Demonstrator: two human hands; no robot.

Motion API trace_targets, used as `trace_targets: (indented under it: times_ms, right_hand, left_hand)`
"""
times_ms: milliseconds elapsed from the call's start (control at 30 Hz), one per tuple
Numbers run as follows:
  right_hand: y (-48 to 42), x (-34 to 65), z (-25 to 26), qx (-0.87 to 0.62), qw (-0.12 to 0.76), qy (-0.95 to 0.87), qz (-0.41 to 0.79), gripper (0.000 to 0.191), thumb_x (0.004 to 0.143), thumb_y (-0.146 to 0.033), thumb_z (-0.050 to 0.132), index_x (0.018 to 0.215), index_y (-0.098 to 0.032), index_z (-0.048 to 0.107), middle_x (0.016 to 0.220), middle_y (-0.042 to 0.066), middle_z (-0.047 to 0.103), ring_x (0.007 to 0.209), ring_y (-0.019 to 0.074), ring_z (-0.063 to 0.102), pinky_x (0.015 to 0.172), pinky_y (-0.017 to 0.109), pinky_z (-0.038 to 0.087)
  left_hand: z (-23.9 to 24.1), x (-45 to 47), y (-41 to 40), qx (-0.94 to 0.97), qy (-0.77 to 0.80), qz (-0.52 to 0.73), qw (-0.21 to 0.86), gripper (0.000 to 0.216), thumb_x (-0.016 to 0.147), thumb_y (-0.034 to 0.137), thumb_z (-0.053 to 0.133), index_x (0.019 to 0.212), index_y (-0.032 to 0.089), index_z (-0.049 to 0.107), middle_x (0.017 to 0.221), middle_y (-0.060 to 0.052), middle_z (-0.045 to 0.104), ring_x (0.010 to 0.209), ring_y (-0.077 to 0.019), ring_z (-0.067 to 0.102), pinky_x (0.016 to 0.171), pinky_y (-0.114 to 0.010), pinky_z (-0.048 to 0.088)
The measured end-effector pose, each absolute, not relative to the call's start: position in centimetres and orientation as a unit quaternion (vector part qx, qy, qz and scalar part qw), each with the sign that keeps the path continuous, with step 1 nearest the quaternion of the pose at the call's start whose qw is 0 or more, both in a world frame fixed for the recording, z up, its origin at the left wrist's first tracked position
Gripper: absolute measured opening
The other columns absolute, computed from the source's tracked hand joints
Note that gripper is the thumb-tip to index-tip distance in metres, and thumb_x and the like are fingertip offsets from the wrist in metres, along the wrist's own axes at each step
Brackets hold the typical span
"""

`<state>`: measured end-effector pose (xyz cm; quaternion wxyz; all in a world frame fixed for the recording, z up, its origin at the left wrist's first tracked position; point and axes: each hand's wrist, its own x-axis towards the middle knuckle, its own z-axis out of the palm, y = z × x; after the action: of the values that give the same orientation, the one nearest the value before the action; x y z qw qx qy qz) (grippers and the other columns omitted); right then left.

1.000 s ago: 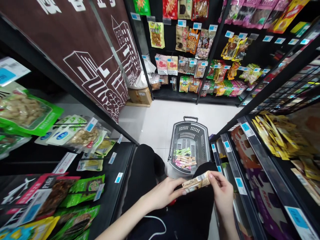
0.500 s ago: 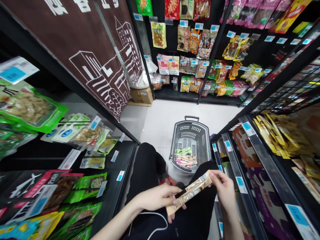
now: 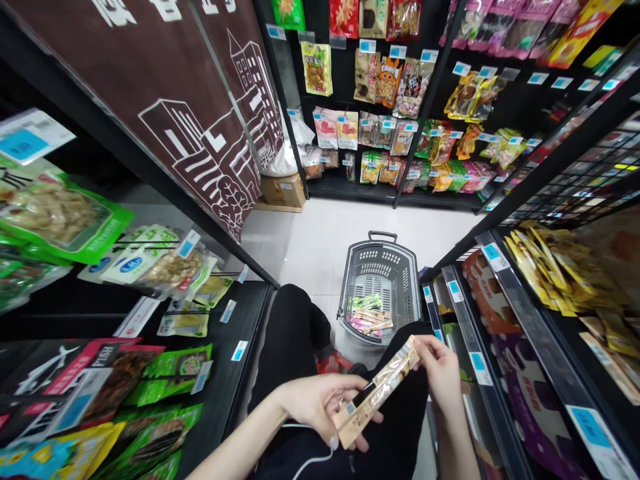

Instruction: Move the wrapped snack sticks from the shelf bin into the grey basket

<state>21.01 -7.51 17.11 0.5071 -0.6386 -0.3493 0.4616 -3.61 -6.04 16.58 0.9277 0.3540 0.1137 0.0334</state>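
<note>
Between my two hands, a long, narrow tan snack packet (image 3: 377, 390) with a shiny clear section is stretched at a slant above my lap. My left hand (image 3: 330, 410) holds its lower end, fingers beneath and thumb at the near edge. The upper end is pinched in my right hand (image 3: 437, 363), thumb against fingertips. Beyond my knees a grey shopping basket (image 3: 409, 283) stands on the floor. Several similar slim tan packets (image 3: 375, 319) lie in it, along with some green packets (image 3: 367, 302) and pink ones.
Shelves with bagged snacks (image 3: 173, 373) flank me on the left. To the right are yellow packets (image 3: 555, 267) and purple bags (image 3: 535, 413) behind price rails. A hanging rack (image 3: 395, 187) of snacks faces me; a cardboard box (image 3: 284, 191) sits beside it. A white cable (image 3: 313, 460) crosses my lap.
My left thumb has moved off the packet's face to its near lower edge, showing more of the print. The packet and my right hand have shifted slightly left. The basket stays put.
</note>
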Motion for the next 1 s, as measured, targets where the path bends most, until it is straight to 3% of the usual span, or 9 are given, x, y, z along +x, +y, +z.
trace_targets:
  times_ms: [100,167,267,367,567,767,1000]
  right_hand:
    - [-7.0,20.8,17.3,-0.653,0.483,-0.374,0.448,0.026,0.073,-0.04,0.063,0.077,-0.015,0.066,0.056,0.001,0.062,0.043,0.014,0.054,0.043,0.025,0.044]
    - [-6.6,20.4,17.6,-0.657,0.453,-0.407,0.445,0.026,0.075,-0.041,0.061,0.078,-0.015,0.066,0.057,0.002,0.063,0.045,0.0148,0.055,0.044,0.025,0.045]
    - [-6.2,19.8,18.4,-0.649,0.426,-0.454,0.438,0.026,0.078,-0.04,0.058,0.079,-0.016,0.065,0.059,0.002,0.063,0.05,0.0154,0.057,0.048,0.025,0.047]
    - [-6.0,19.6,19.3,-0.638,0.434,-0.474,0.425,0.024,0.079,-0.039,0.057,0.08,-0.016,0.065,0.062,0.002,0.063,0.052,0.0151,0.057,0.05,0.025,0.048]
    - [-6.2,20.3,20.4,-0.574,0.466,-0.476,0.476,0.02,0.077,-0.036,0.061,0.077,-0.017,0.067,0.062,0.002,0.064,0.053,0.0145,0.057,0.05,0.024,0.048]
    - [-6.2,20.3,19.6,-0.585,0.477,-0.428,0.497,0.022,0.074,-0.038,0.064,0.074,-0.016,0.068,0.059,0.002,0.063,0.048,0.0139,0.055,0.047,0.025,0.047]
    - [-6.0,20.5,19.0,-0.579,0.494,-0.417,0.496,0.018,0.075,-0.034,0.064,0.075,-0.016,0.068,0.06,0.001,0.064,0.05,0.0133,0.054,0.048,0.025,0.046]
  left_hand:
    - [17.8,-2.6,-4.9,0.471,0.169,0.024,0.866,0.091,0.042,0.017,0.085,0.124,0.024,0.045,0.127,-0.009,0.053,0.104,-0.0251,0.059,0.083,-0.035,0.047]
    - [18.9,-1.2,-4.0,0.567,0.259,0.06,0.78,0.071,0.052,0.022,0.081,0.117,0.021,0.053,0.113,-0.005,0.061,0.101,-0.023,0.057,0.085,-0.032,0.044]
    - [20.0,1.4,-3.0,0.631,0.394,0.134,0.655,0.036,0.065,0.03,0.071,0.096,0.016,0.064,0.081,0.0,0.064,0.08,-0.019,0.059,0.074,-0.028,0.045]
    - [19.9,3.3,-2.4,0.564,0.409,0.167,0.698,0.024,0.067,0.032,0.068,0.08,0.012,0.064,0.067,0.0,0.063,0.068,-0.0176,0.06,0.065,-0.027,0.046]
    - [19.1,2.5,-2.1,0.426,0.274,0.125,0.853,0.034,0.063,0.029,0.075,0.09,0.012,0.066,0.078,-0.004,0.068,0.075,-0.0189,0.065,0.077,-0.032,0.047]
    - [18.8,0.5,-3.1,0.418,0.255,0.042,0.871,0.038,0.067,0.026,0.073,0.101,0.015,0.062,0.099,-0.01,0.067,0.082,-0.0213,0.067,0.072,-0.034,0.053]
    - [17.3,-1.3,-3.4,0.425,0.2,0.027,0.882,0.067,0.054,0.012,0.079,0.115,0.02,0.052,0.116,-0.012,0.06,0.099,-0.0245,0.063,0.079,-0.037,0.052]
